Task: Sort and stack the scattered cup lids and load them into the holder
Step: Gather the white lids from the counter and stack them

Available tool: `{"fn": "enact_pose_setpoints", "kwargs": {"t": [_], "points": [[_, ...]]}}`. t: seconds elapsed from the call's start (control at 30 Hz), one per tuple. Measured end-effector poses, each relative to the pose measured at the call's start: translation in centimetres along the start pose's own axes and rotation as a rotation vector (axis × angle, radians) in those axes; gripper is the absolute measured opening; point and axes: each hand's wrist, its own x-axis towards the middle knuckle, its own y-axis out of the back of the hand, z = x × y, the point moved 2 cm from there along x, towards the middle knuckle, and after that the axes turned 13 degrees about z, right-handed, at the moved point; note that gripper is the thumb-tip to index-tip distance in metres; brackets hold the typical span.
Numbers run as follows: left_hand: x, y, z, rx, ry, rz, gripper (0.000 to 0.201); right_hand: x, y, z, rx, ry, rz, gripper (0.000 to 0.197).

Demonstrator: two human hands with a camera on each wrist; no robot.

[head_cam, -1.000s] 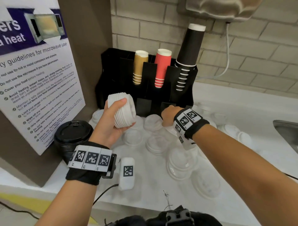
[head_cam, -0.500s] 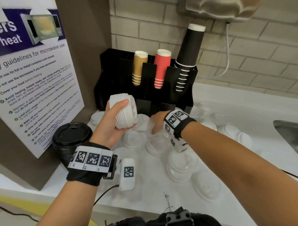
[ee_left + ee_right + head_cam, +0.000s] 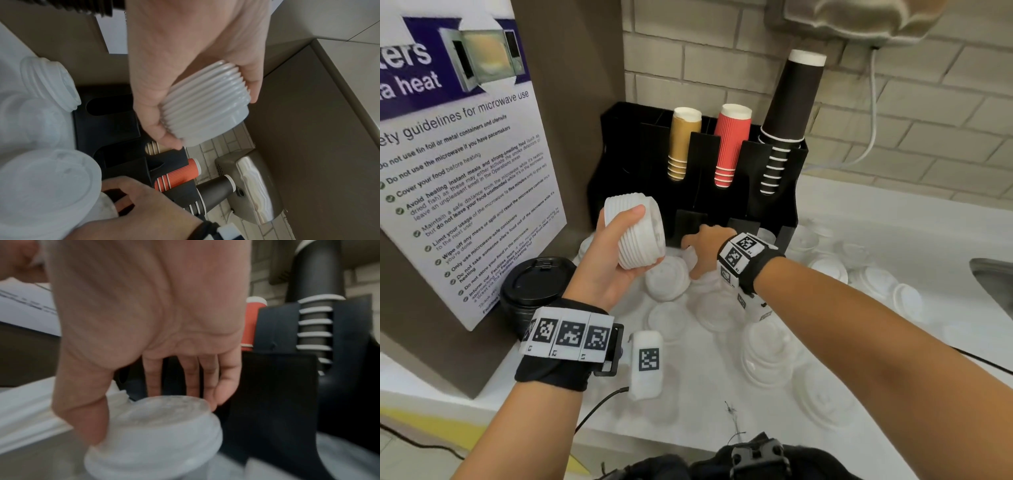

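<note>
Surface: white countertop [image 3: 698, 421] against a beige brick wall [image 3: 722, 61], brown cabinet side on the left.
Left hand: left hand [image 3: 609, 260] raised above the counter, thumb and fingers wrapped round a stack of ribbed white plastic cup lids [image 3: 635, 236] held on its side; too many nested rims to count.
Right hand: right hand [image 3: 705, 251] low at the holder's front, fingers curved down over a single white dome lid [image 3: 156, 431], thumb on its side wall; blurred, firm grip or mere contact unclear.
Holder: black plastic cup-and-lid holder [image 3: 770, 212] at the wall; front lid slots just beyond the right hand.
Cups, counted: three upside-down stacks in the holder: tan paper cups [image 3: 683, 144], red ribbed paper cups [image 3: 731, 144], tall black paper cups [image 3: 787, 116].
Loose lids: scattered clear and white plastic lids [image 3: 767, 349] across the counter, some nested; count unclear.
Black lids: stack of black plastic sip lids [image 3: 534, 284] beside the sign, near the left wrist.
Writing: white and purple microwave poster [image 3: 455, 164], reads "guidelines for microwave use", "Cover your food before heating"; smaller lines only partly legible.
View differences: left wrist view alone shows the metal wall unit [image 3: 251, 183] in full; right wrist view alone shows the right palm and fingers on the lid; head view alone shows the steel sink edge [image 3: 993, 274].
</note>
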Motion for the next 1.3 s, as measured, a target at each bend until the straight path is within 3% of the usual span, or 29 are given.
{"fn": "enact_pose_setpoints", "kwargs": {"t": [0.17,0.27,0.33,0.43,0.5,0.63,0.9,1.3], "points": [[0.4,0.0,0.1,0.033,-0.025,0.018,0.075,-0.2,1.4,0.4,-0.247,-0.006,0.139,0.081],[0.5,-0.2,-0.4,0.046,-0.019,0.023,0.07,-1.2,3.2,1.6,-0.217,-0.048,0.253,0.079],[0.5,-0.7,-0.8,0.054,-0.012,0.021,0.066,-2.4,4.5,3.2,0.043,-0.117,0.355,0.072],[0.5,-1.8,-1.3,0.08,0.014,0.003,0.066,-4.4,5.6,5.4,0.751,-0.179,0.492,0.057],[0.2,-2.6,-1.8,0.108,0.037,-0.022,0.065,-6.1,5.4,5.8,1.169,-0.205,0.496,0.05],[-0.5,-3.7,-3.3,0.159,0.089,-0.082,0.069,-9.5,3.8,4.9,1.515,-0.109,0.451,0.049],[-1.8,-5.6,-5.1,0.182,0.148,-0.189,0.072,-13.7,0.9,3.9,1.531,-0.091,0.505,0.056],[-2.8,-6.5,-6.2,0.188,0.091,-0.185,0.07,-15.0,0.1,3.7,1.504,-0.109,0.577,0.057]]}}
